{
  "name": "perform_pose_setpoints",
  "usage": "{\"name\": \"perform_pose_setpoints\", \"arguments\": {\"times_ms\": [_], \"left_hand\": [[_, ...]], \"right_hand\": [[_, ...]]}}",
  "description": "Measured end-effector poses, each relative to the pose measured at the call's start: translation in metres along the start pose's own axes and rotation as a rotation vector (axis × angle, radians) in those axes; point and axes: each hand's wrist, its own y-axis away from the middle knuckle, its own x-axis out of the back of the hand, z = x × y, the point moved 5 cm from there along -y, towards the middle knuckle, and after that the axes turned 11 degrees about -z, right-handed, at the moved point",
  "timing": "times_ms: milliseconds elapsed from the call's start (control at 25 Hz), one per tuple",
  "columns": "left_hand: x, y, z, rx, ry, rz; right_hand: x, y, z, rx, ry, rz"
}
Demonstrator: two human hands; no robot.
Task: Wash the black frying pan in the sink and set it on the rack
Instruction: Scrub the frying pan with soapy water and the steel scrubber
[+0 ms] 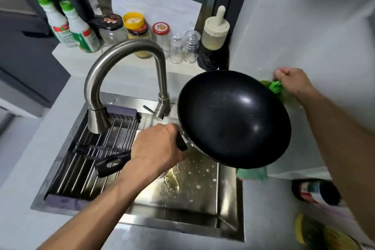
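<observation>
The black frying pan (233,117) is held in the air over the right part of the sink (182,219) and the desk (284,158) edge, tilted, its open face turned up toward the person. Its long axis runs from the handle (113,163) at lower left to the bowl at upper right. The left hand (158,148) has its grip clenched round the handle near the bowl; the handle's free end projects past the wrist over the rack (91,158), which spans the sink's left half under the faucet (125,71). The right hand (292,81), beyond the pan's far rim by the wall, pinches a green cloth (275,86). The sink basin holds yellowish water with droplets. At the back stand two spray bottles (69,26), several jars (113,30) (one with yellow contents, others seemingly empty) and a squeeze bottle (215,34).
</observation>
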Motion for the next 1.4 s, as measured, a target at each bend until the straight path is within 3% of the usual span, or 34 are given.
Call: {"name": "perform_pose_setpoints", "arguments": {"times_ms": [240, 440, 600, 760, 1000, 1200, 1280, 1400], "left_hand": [[0.005, -0.011, 0.019, 0.011, -0.017, 0.03], [0.01, -0.011, 0.015, 0.003, -0.03, 0.022], [0.007, -0.01, 0.009, 0.015, -0.046, 0.05], [0.003, -0.004, 0.007, 0.009, -0.036, 0.035], [-0.011, 0.0, 0.002, 0.028, -0.049, 0.023], [-0.023, 0.013, -0.01, 0.037, -0.029, -0.018], [-0.031, 0.02, -0.02, 0.043, -0.04, -0.025], [-0.053, 0.032, -0.04, 0.062, -0.039, -0.038]], "right_hand": [[-0.023, -0.006, 0.011, 0.05, 0.33, 0.025], [-0.021, -0.008, 0.008, -0.02, 0.299, -0.006], [-0.022, -0.005, 0.01, -0.032, 0.279, 0.082], [-0.022, 0.0, 0.003, -0.062, 0.284, 0.032], [-0.027, 0.003, 0.008, -0.072, 0.31, 0.11], [-0.022, 0.008, -0.002, -0.065, 0.272, 0.036], [-0.014, 0.018, -0.014, -0.006, 0.284, 0.125], [-0.024, 0.052, -0.042, 0.184, 0.27, 0.383]]}}
